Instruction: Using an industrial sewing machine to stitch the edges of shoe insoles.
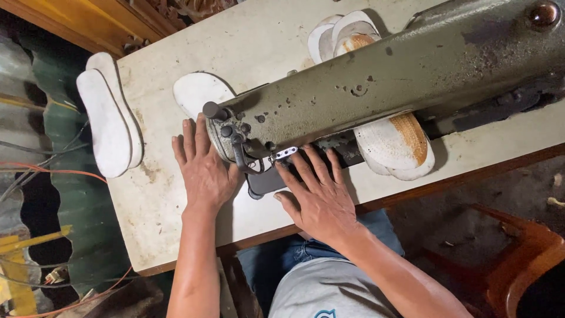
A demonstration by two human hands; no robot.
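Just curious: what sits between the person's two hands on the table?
In the head view, the sewing machine's needle end sits between the left hand and right hand.

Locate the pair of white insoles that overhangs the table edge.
In the head view, the stacked white insoles lie at the far left edge of the table, left of the left hand and the sewing machine.

The long green sewing machine (376, 76) lies across the middle of the white table (165, 206) and blocks any straight reach to the far side — its head hangs low just above both flat hands. Bare tabletop lies open at the near left, while stacked white soles (112, 121) crowd the left edge. Right of the hands, more soles (394, 144) fill the gap under the machine's arm — little room there.
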